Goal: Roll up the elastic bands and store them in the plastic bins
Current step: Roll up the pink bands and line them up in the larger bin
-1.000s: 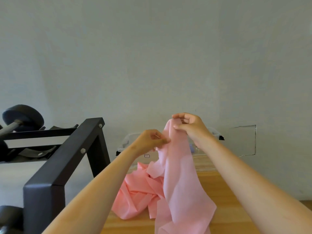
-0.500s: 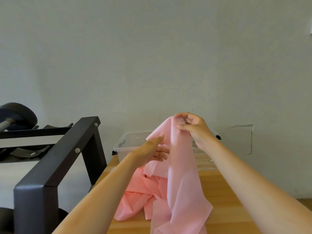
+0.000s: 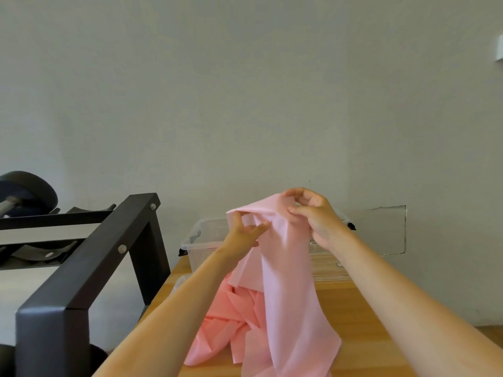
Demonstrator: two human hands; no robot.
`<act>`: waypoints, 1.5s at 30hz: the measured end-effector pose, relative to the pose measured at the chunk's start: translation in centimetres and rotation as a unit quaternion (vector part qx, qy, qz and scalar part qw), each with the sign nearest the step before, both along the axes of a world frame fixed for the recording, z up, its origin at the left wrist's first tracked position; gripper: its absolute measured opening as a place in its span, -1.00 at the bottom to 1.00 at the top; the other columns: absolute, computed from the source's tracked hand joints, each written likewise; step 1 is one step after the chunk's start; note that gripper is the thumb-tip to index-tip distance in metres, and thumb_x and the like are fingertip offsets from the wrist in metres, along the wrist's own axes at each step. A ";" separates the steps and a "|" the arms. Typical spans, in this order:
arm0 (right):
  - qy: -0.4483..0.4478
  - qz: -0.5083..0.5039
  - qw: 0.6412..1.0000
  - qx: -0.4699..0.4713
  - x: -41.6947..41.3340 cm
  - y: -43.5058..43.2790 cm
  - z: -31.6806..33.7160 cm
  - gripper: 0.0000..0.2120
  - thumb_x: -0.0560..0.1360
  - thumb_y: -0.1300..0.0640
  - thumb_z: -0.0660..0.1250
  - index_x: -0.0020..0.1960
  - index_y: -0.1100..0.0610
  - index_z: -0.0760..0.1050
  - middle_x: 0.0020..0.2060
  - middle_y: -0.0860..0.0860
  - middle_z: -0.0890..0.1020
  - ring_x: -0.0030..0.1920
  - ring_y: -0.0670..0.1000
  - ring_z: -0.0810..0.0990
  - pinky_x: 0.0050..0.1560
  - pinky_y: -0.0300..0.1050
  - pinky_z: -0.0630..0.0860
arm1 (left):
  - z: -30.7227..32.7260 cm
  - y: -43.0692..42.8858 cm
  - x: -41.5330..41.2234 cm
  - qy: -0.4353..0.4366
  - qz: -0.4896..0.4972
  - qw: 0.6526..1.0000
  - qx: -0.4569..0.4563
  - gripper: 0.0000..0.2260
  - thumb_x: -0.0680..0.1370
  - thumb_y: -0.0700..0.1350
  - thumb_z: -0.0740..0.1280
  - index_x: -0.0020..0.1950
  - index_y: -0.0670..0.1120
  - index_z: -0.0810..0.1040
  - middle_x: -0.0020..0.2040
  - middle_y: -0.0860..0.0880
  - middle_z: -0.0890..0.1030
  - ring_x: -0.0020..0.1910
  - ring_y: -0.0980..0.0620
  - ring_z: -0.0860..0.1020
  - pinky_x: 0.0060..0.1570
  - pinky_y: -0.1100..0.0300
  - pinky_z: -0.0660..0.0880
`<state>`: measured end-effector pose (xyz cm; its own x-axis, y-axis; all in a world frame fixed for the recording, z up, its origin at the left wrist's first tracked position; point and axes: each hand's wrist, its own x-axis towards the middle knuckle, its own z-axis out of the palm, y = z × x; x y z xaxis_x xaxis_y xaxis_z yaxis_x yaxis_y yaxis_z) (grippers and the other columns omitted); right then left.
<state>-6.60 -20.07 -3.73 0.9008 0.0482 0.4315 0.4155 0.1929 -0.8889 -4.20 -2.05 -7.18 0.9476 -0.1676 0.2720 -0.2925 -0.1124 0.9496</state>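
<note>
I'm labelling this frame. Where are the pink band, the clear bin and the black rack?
pink band [image 3: 288,281], head view, hanging middle of the sheet.
clear bin [image 3: 202,242], head view, left rim.
black rack [image 3: 81,270], head view, sloping top bar.

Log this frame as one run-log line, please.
step: spreading band end, not yet rolled | left hand: fingers at edge of pink band | right hand: pinching top | bin: behind, on table

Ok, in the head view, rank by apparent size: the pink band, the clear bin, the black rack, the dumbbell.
1. black rack, inflated by nearness
2. pink band
3. clear bin, partly hidden
4. dumbbell, cut off at the edge
</note>
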 end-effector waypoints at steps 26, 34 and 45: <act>-0.057 -0.302 0.903 -0.301 1.7 -0.6 -0.2 -0.88 0.42 0.24 0.38 -0.11 0.07 0.65 -0.24 -0.11 0.63 -0.14 -0.02 0.60 -0.13 -0.10 0.54 | 5.2 4.2 0.3 -0.165 0.139 0.962 0.167 -0.88 0.45 -0.30 0.47 -0.04 -0.15 0.65 -0.14 -0.11 0.65 -0.21 0.03 0.58 -0.06 0.23 0.55; -0.158 -0.368 0.857 -0.326 2.5 0.2 2.2 -0.93 0.48 0.13 0.39 -0.18 0.07 0.60 -0.18 -0.09 0.51 -0.07 -0.04 0.48 -0.19 -0.10 0.41 | 8.4 4.0 1.2 -0.232 0.188 0.949 0.102 -0.91 0.48 -0.32 0.40 -0.14 -0.15 0.63 -0.19 -0.03 0.64 -0.23 0.03 0.57 -0.14 0.10 0.57; 0.000 -0.195 0.925 -0.327 2.0 -1.2 -4.5 -0.86 0.41 0.23 0.44 -0.26 0.04 0.57 -0.23 -0.04 0.64 -0.15 -0.03 0.58 -0.16 -0.15 0.47 | -1.0 5.2 1.1 -0.128 0.097 0.967 0.196 -0.84 0.45 -0.29 0.47 -0.23 -0.06 0.60 -0.22 0.03 0.62 -0.18 0.13 0.56 -0.20 0.48 0.41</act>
